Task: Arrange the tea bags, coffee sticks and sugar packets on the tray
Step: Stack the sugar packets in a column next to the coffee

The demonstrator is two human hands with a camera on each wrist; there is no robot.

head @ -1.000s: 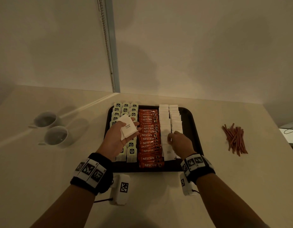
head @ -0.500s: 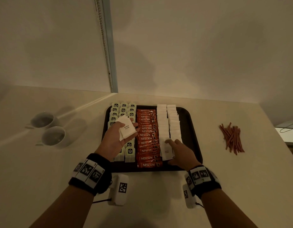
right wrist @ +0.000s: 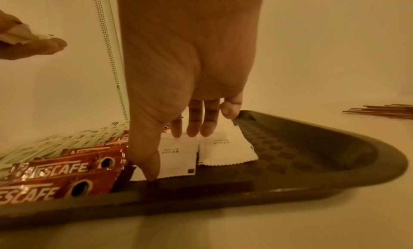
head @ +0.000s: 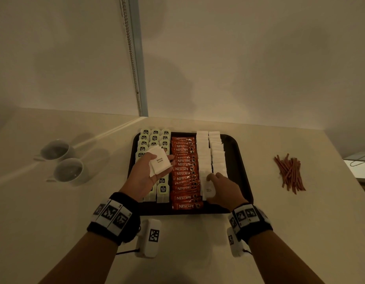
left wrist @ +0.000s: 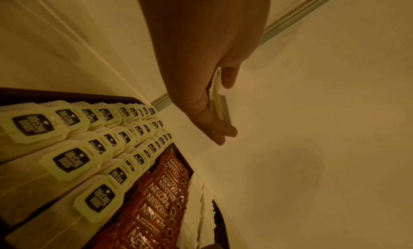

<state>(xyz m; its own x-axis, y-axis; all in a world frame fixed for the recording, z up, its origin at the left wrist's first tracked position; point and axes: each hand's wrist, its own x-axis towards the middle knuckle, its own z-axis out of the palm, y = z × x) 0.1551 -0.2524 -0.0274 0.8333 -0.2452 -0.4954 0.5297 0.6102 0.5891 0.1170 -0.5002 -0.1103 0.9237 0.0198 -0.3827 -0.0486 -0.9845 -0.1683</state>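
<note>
- From above: the tray looks nearly full. Under the left hand run three rows of tea bags; between the two hands lies one column of coffee sticks; beyond the right hand stretch two columns of sugar packets. The left hand, palm up, cradles a small stack of sugar packets, fingers lightly curled round them. Two cups sit out past the left hand, a heap of stirrers out past the right.
- Left wrist: the thumb and fingers clasp the spare packets edge-on, so I'd say there is still sugar to lay down.
- Right wrist: the right hand pinches the nearest sugar packet flat on the tray, thumb at its near edge, fingertips at its far edge. Bare tray floor shows to the right of that hand, by my reckoning room for the remaining packets.
</note>
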